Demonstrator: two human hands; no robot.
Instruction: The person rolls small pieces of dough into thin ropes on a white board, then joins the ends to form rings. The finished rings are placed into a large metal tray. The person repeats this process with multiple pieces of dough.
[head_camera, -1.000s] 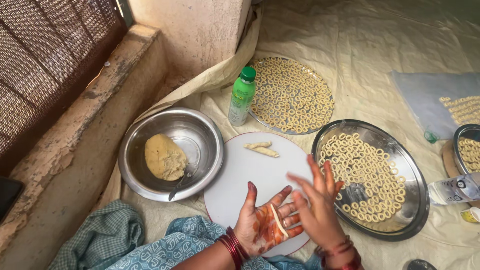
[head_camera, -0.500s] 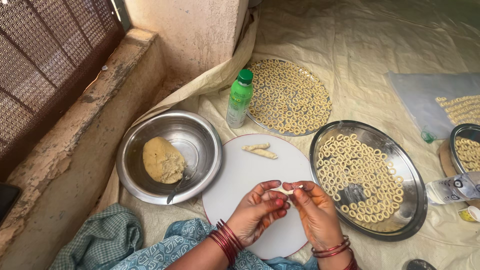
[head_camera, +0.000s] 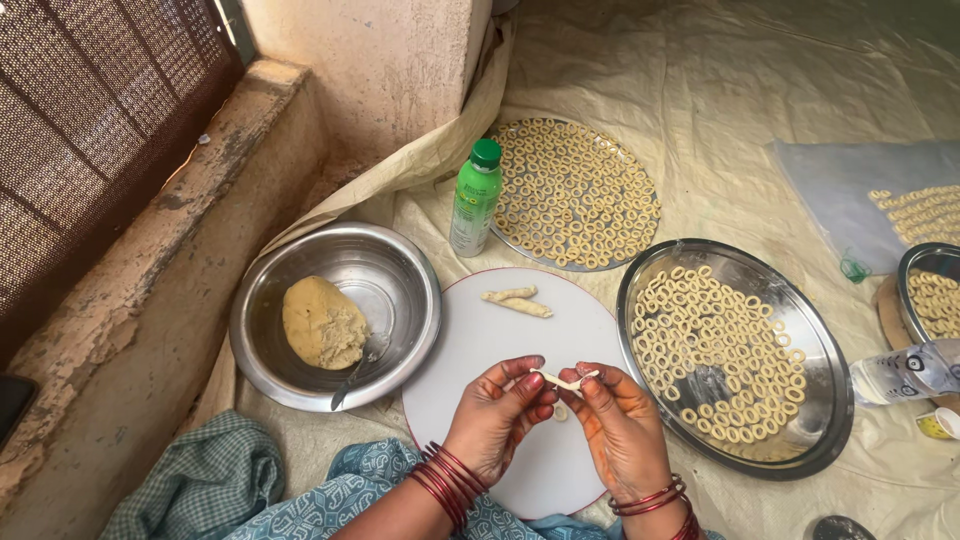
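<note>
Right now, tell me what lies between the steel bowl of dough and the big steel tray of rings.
In the head view, the round white board lies between them, carrying two dough rolls.

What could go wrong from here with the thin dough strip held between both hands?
The dough strip spans only the fingertips of the left hand and right hand, so it might snap or drop onto the white board. The steel tray of rings is crowded, so adding one may squash its neighbours. The green bottle stands upright nearby and could tip.

Three ring trays (head_camera: 640, 300), one bowl (head_camera: 400, 270), one bottle (head_camera: 473, 200)
</note>
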